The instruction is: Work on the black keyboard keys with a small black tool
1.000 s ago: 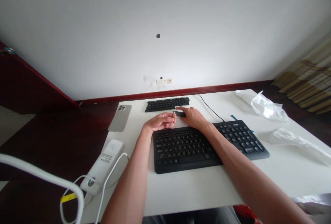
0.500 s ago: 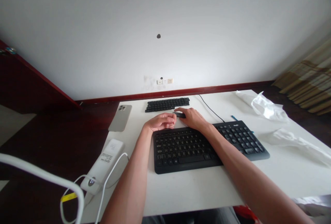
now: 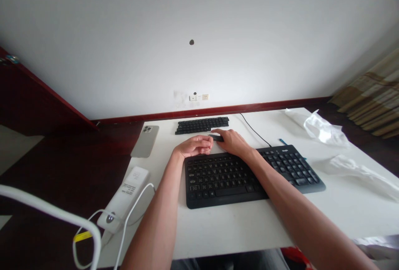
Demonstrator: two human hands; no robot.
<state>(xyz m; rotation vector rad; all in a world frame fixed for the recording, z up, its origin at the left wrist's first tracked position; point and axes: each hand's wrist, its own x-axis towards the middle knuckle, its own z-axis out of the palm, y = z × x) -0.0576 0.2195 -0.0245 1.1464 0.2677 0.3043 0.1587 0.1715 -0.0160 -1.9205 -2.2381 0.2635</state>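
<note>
A slim dark thing (image 3: 217,138), too small and too much covered to name, lies between the two hands, just beyond the back edge of the large black keyboard (image 3: 224,178). Its long axis runs crosswise, from the left hand's fingertips toward the right palm, with the right end slightly closer to the person. The right hand (image 3: 233,142) is the nearer of the two: its fingers bend over the thing and seem to hold it, with the index finger reaching left above it. The left hand (image 3: 195,146) is loosely curled at the thing's left end; whether it pinches anything cannot be told. Beyond the fingers, near the right index fingertip, lies a narrow block of black keys (image 3: 202,125), also set crosswise, close to the far edge of the table (image 3: 224,230). The right forearm crosses over the keyboard, while the left passes just beside its left end, so the way toward the person is partly taken up by arms. To the right of the right hand, white tabletop reaches back to a black cable (image 3: 256,131), with a blue thing (image 3: 282,141) behind the keyboard and crumpled plastic (image 3: 324,128) well apart to the right. On the left are a phone (image 3: 145,141) near the table's left edge and, closer to the person, a white device (image 3: 126,199) with a white cord (image 3: 127,218).
</note>
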